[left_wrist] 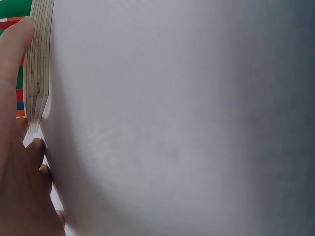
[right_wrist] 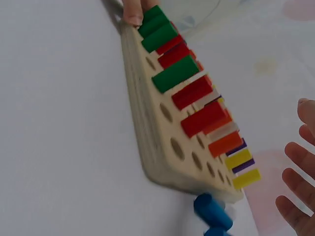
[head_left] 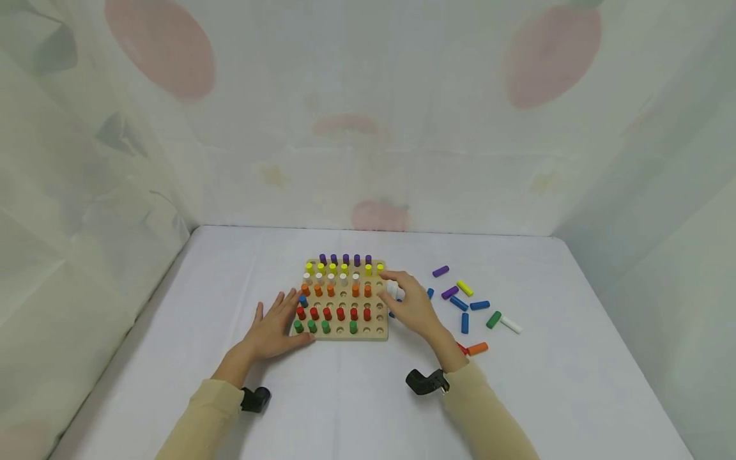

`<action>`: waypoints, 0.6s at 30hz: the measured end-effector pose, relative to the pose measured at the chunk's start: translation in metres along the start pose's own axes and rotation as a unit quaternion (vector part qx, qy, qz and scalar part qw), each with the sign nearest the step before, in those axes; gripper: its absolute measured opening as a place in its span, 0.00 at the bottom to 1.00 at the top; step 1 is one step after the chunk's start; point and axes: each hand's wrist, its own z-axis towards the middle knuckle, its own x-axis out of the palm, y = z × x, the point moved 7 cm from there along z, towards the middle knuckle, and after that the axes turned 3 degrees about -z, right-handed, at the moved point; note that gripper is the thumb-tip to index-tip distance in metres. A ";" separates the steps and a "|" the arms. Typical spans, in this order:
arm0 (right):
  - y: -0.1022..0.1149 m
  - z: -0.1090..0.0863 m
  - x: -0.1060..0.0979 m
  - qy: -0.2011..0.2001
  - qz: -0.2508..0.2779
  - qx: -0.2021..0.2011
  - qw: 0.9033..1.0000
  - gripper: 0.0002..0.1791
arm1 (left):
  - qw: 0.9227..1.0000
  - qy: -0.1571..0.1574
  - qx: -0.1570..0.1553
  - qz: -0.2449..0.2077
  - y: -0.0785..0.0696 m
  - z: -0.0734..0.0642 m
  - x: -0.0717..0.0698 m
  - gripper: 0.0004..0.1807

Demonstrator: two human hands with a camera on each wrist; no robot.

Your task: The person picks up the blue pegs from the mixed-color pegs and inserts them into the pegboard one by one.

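A wooden pegboard (head_left: 376, 332) holds rows of purple, yellow, white, orange, red and green pegs, plus a single blue peg (head_left: 303, 300) at its left. My left hand (head_left: 273, 329) rests against the board's left side, fingers spread and the thumb at the front edge. Over the board's right edge hovers my right hand (head_left: 413, 306), its fingertips close to the end yellow peg (head_left: 380, 269). The right wrist view shows those fingers (right_wrist: 300, 184) apart, with nothing visible between them. White pegs (head_left: 393, 289) lie on the table behind the right hand, partly hidden by it.
Loose pegs lie scattered right of the board: blue (head_left: 480, 305), purple (head_left: 441, 271), yellow (head_left: 465, 288), green (head_left: 493, 319), white (head_left: 511, 325) and orange (head_left: 478, 349). A red peg (head_left: 462, 348) is partly covered by the right forearm. White cloth covers the table (head_left: 356, 409).
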 end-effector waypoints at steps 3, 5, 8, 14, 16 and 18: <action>-0.011 -0.004 0.000 0.002 -0.014 0.004 1.000 0.23 | 1.000 0.001 -0.001 0.001 0.001 0.000 0.000 0.57; -0.017 -0.006 0.001 0.010 -0.022 0.014 1.000 0.23 | 1.000 0.001 -0.002 0.002 0.001 0.000 0.001 0.58; -0.027 -0.010 0.002 0.025 -0.037 0.036 0.998 0.24 | 1.000 0.001 -0.003 0.002 0.001 0.000 0.001 0.58; -0.039 -0.016 0.006 0.041 -0.066 0.053 0.996 0.25 | 1.000 0.001 -0.005 0.000 0.000 0.000 0.001 0.57; -0.041 -0.018 0.006 0.042 -0.073 0.053 0.995 0.25 | 1.000 0.001 -0.005 0.000 0.000 0.000 0.000 0.57; -0.042 -0.020 0.007 0.043 -0.082 0.052 0.994 0.26 | 1.000 0.001 -0.004 0.000 0.000 0.000 0.000 0.57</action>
